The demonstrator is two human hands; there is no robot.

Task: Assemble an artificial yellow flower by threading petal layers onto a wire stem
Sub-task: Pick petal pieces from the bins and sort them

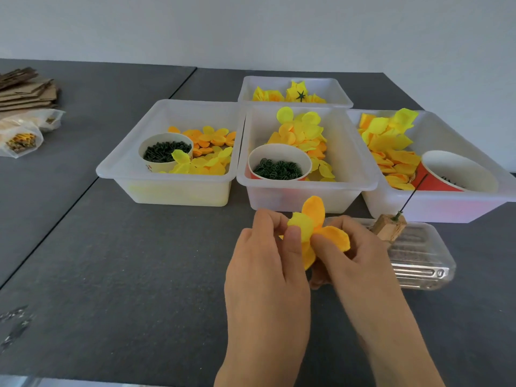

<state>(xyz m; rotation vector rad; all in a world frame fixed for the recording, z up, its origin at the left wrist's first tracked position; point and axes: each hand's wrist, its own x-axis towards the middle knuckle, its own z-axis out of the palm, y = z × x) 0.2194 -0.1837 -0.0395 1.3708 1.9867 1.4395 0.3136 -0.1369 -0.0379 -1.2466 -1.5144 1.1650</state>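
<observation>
Both hands are holding a petal layer above the bench, in front of the middle bin. The left hand is pinching its yellow side between thumb and fingers; the right hand is pinching the orange side, with fingers curled under it.

The layer is looking like thin fabric: very light, soft and floppy, so it is bending easily and probably creasing if squeezed hard. I think the best hold is near the centre, where the hole for the stem should be; I cannot see the hole itself. Holding only a petal tip would let it droop.

The wire stem is standing in a small wooden block, just beside the right hand. It is looking thin and springy.
</observation>
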